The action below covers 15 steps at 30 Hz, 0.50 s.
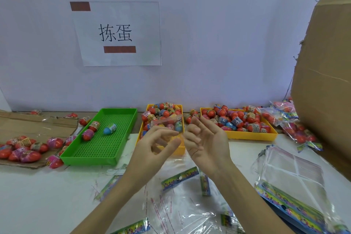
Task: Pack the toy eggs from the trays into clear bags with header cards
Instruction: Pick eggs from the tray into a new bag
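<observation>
My left hand (159, 139) and my right hand (206, 138) are raised side by side in front of the middle yellow tray (181, 149), fingers loosely curled and apart. A thin clear strip (167, 120) lies slanted just above my left fingertips; its grip is unclear. Toy eggs (164, 113) fill that tray, and more toy eggs (236, 119) fill the right yellow tray (250, 135). The green tray (100, 148) holds three eggs, one of them blue (109, 129). Clear bags with header cards (178, 177) lie flat on the table below my wrists.
A stack of empty bags (290, 178) lies at the right, with filled bags (296, 129) behind it. A large cardboard box (326, 81) stands at the right edge. Loose eggs (24, 150) rest on flat cardboard at the left. A paper sign (117, 33) hangs on the wall.
</observation>
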Available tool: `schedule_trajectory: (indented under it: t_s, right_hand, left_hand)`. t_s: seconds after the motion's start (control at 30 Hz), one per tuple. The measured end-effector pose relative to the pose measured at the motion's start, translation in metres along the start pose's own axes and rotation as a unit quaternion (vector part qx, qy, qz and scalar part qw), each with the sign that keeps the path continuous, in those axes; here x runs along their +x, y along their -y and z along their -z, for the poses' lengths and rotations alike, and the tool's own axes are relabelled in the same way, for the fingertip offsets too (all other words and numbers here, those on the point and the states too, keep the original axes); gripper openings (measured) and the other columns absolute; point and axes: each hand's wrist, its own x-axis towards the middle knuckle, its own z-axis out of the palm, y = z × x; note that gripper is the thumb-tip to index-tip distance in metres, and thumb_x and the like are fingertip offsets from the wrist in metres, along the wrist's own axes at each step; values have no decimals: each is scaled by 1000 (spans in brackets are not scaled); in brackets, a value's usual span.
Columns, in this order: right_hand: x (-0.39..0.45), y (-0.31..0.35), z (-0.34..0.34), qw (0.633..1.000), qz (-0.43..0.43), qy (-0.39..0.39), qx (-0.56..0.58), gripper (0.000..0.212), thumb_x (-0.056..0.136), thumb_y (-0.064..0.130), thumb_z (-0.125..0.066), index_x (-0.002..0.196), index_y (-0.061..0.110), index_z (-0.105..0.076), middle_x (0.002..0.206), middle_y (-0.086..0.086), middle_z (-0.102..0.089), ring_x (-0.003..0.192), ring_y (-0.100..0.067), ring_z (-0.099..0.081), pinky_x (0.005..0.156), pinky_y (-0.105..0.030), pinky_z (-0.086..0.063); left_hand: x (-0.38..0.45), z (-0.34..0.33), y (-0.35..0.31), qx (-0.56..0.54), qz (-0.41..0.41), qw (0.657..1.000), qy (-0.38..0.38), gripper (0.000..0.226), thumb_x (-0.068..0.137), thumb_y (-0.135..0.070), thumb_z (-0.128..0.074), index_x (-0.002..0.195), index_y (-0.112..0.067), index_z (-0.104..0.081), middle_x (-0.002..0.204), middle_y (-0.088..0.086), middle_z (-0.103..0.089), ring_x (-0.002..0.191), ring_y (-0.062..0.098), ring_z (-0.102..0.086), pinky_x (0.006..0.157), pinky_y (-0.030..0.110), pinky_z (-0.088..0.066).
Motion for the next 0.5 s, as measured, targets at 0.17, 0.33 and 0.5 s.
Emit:
schedule_trajectory:
  t_s: [0.17, 0.33, 0.5]
  right_hand:
    - [1, -11, 2, 999, -36, -1, -25, 25, 101, 22, -53, 89, 4, -65, 68, -1, -41, 43, -9, -32, 34, -18, -27]
    - [0, 1, -1, 999, 9, -18, -46, 17, 97, 18, -57, 91, 5, -65, 74, -2, -47, 49, -9, -40, 32, -16, -27]
    - [3, 9, 8, 747, 258, -79, -607, 12, 98, 28, -68, 101, 18, -75, 79, 7, -65, 62, -10, -54, 54, -20, -45]
  left_hand:
    - [0, -1, 2, -1, -58, 997, -48, 10, 87, -31, -82, 88, -22, -79, 94, -3, -73, 63, 18, -66, 58, 23, -49]
    - [4, 10, 3, -34, -20, 995, -97, 4, 88, -27, -80, 86, -23, -80, 73, 0, -73, 55, 13, -63, 52, 23, -49]
    - [11, 23, 10, -62, 35, 983, -168, 14, 87, -31, -81, 93, -18, -80, 66, 4, -73, 55, 12, -63, 49, 22, -48]
